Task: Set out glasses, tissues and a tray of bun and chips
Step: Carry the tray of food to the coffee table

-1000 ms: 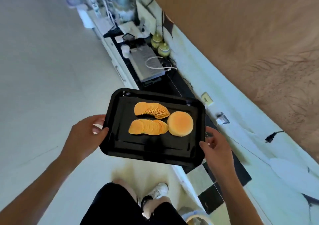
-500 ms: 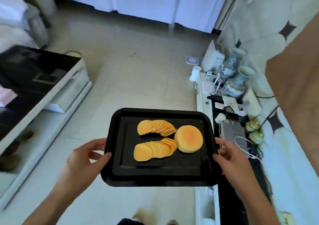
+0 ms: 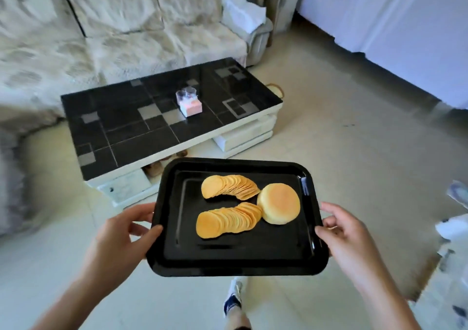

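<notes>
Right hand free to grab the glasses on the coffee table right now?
Probably not. The right hand grips the tray edge, and the glasses stand far ahead on the coffee table.

The fingers of the left hand [image 3: 119,238] and of the right hand [image 3: 347,236] are going under the black rectangular metal tray [image 3: 238,261], so how they are holding it from below is hidden. The near side of the round golden bun [image 3: 278,206] is covering the end of the near row of orange chips [image 3: 228,220]. The clear glasses [image 3: 186,95] on the far black tiled coffee table [image 3: 131,127] are too small to count surely, and they are hiding part of the pink and white tissue box [image 3: 192,108]. The cream sofa [image 3: 101,25] is blurring and getting cut by the left edge. At the right edge, pale objects [image 3: 453,228] are too blurred to name. The dark sneaker [image 3: 231,301] is partly hiding below the tray.
</notes>
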